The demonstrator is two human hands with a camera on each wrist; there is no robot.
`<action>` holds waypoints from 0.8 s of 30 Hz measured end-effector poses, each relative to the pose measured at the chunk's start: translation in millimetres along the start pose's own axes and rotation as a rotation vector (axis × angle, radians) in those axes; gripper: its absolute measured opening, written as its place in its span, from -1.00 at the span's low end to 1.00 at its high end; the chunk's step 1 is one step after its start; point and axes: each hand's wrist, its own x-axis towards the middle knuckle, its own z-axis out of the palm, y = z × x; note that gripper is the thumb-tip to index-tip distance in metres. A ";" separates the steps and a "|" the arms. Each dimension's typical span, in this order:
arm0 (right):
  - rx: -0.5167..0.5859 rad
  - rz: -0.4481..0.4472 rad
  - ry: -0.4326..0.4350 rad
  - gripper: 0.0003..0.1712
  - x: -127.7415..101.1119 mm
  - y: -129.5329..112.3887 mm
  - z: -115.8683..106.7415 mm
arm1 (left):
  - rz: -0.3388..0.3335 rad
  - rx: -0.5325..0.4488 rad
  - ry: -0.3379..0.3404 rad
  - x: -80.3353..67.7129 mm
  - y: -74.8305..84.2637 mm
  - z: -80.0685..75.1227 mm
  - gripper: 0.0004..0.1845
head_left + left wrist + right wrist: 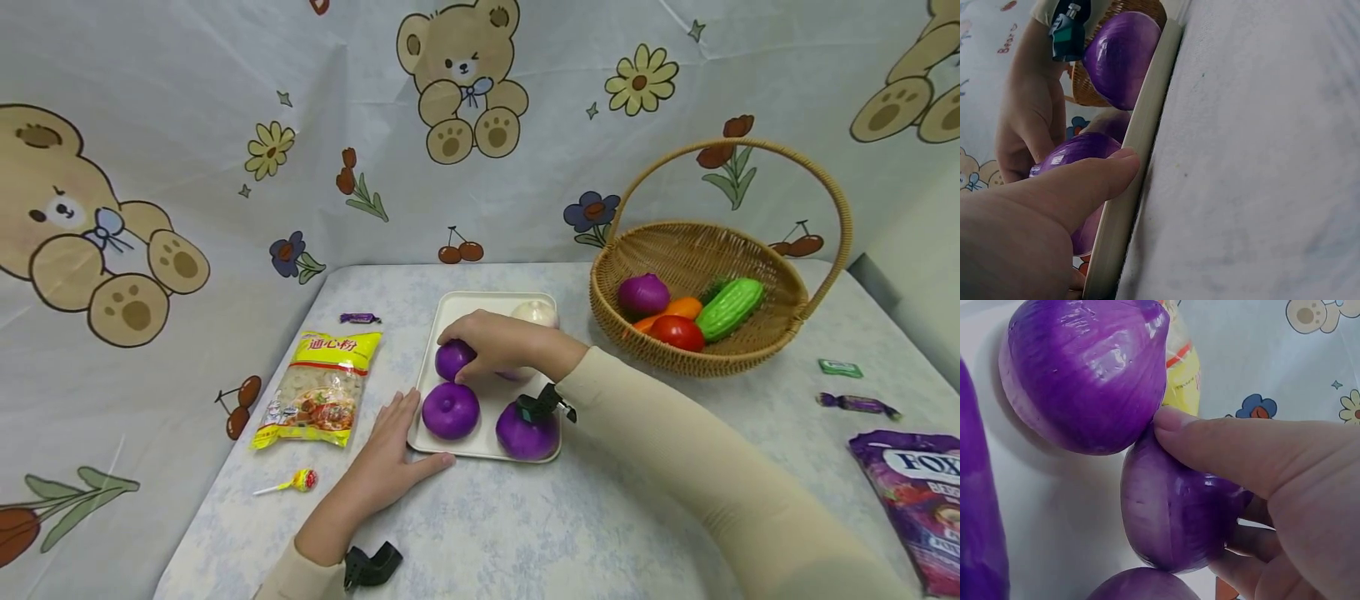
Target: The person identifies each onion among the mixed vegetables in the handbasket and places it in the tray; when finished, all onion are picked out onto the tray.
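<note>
A cream tray (pixel 487 404) bears several purple onions and a white onion (pixel 535 313). With thumb and fingers, my right hand (pixel 498 343) grips a purple onion (pixel 452 358) at the tray's left side; the right wrist view shows this onion (pixel 1175 509) against a neighbouring purple onion (pixel 1085 375). That neighbour (pixel 451 411) sits near the front left corner. Another purple onion (pixel 527 433) is at the front right, partly behind the wrist camera. My left hand (pixel 386 458) rests at the front left corner, its thumb laid on the tray rim (pixel 1125 194).
A wicker basket (pixel 705 358) at the back right holds a purple onion, a tomato, orange vegetables and a green gourd. A yellow pasta bag (pixel 322 387), a lollipop (pixel 303 480) and a wrapped candy (pixel 360 318) lie left. Candies and a purple bag (pixel 918 508) lie right.
</note>
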 end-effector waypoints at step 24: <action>0.001 0.019 0.096 -0.35 -28.1 1.5 -29.6 | 0.005 0.002 0.013 0.2 1.3 0.8 0.32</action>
